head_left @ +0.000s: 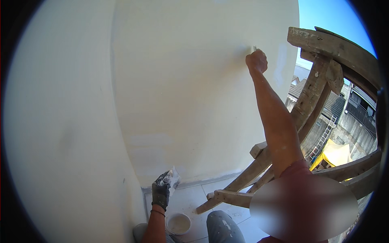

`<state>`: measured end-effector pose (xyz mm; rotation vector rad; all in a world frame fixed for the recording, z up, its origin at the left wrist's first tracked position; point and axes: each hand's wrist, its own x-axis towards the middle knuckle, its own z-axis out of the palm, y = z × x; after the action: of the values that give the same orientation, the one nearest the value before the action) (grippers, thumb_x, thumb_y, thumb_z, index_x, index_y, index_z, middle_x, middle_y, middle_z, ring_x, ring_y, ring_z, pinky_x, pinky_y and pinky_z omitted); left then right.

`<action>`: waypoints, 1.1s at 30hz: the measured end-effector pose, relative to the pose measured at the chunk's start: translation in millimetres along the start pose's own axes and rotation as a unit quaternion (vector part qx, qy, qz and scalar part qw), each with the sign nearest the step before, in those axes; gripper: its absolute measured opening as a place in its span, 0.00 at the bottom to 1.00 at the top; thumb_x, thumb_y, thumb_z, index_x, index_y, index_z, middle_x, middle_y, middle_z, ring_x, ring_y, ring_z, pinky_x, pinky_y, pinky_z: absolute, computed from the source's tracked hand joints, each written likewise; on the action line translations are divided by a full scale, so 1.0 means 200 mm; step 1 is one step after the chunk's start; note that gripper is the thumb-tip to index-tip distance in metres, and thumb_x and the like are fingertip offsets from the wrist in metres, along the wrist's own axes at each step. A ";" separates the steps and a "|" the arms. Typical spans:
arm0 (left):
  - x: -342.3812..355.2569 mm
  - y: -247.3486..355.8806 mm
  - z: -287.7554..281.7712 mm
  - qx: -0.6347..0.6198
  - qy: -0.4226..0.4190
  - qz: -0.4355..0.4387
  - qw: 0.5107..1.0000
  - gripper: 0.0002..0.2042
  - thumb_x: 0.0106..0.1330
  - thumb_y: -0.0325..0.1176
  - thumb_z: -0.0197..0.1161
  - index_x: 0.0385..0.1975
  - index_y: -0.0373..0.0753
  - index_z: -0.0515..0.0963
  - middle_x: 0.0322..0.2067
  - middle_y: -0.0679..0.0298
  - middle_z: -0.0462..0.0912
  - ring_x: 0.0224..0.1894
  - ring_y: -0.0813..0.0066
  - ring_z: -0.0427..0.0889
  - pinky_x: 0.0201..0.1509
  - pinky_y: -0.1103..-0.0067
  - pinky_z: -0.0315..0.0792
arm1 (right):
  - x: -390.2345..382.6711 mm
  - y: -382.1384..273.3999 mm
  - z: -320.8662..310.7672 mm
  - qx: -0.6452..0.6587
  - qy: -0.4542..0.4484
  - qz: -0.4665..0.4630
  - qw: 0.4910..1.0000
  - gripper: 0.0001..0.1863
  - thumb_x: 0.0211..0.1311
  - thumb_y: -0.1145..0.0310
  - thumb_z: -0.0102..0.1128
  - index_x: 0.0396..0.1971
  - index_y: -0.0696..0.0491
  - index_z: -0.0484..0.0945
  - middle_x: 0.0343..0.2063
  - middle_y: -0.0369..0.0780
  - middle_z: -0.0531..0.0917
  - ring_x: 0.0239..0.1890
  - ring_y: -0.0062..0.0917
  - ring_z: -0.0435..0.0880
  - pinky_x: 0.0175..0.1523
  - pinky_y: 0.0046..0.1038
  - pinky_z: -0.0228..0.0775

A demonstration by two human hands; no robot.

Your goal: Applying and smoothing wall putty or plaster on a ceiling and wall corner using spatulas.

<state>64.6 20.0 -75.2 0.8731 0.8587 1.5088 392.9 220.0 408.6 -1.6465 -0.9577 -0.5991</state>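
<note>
My bare right hand [256, 61] is raised on my outstretched arm, closed around a slim light-coloured tool [255, 48], probably a scraper, held at the off-white wall [194, 97] near its right edge; the blade is mostly hidden. My left hand [161, 190], in a dark, stained work glove, is low near the wall's foot, closed on a flat piece [173, 180] smeared with white paste. A white bucket [178, 222] with pale contents stands on the tiled floor below it.
A rough wooden trestle [310, 89] rises along the right, its lower members near my legs [223, 229]. A side wall [69, 105] is at left. Past the trestle is open sky over rooftops, a ladder [322, 137] and a yellow canopy [332, 154].
</note>
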 end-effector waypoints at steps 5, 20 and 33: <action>-0.06 0.14 0.09 0.157 -0.030 0.056 0.986 0.20 0.68 0.24 0.54 0.59 0.31 0.76 0.54 0.57 0.83 0.55 0.70 0.83 0.62 0.73 0.76 | 0.10 -0.11 0.00 0.077 -0.078 0.023 0.994 0.16 0.55 0.68 0.57 0.43 0.54 0.84 0.44 0.45 0.88 0.48 0.39 0.87 0.50 0.38 0.79; 0.01 -0.12 -0.04 -0.063 -0.017 0.014 0.998 0.24 0.61 0.19 0.55 0.61 0.28 0.73 0.54 0.55 0.82 0.54 0.67 0.83 0.62 0.72 0.76 | -0.87 -1.14 -0.02 0.145 -0.140 -0.238 0.950 0.11 0.57 0.70 0.64 0.37 0.60 0.83 0.42 0.46 0.81 0.40 0.39 0.86 0.40 0.33 0.80; -0.03 -0.02 0.04 0.010 -0.046 0.033 0.998 0.24 0.60 0.19 0.54 0.60 0.29 0.75 0.53 0.57 0.83 0.54 0.69 0.83 0.61 0.75 0.76 | -1.41 -1.26 0.16 0.059 0.023 -0.596 0.801 0.07 0.45 0.74 0.70 0.20 0.57 0.79 0.22 0.39 0.77 0.28 0.26 0.76 0.24 0.24 0.60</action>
<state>75.0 14.0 -75.6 0.9872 0.7860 1.5071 26.4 192.3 315.2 -0.7240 -1.9274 -1.3487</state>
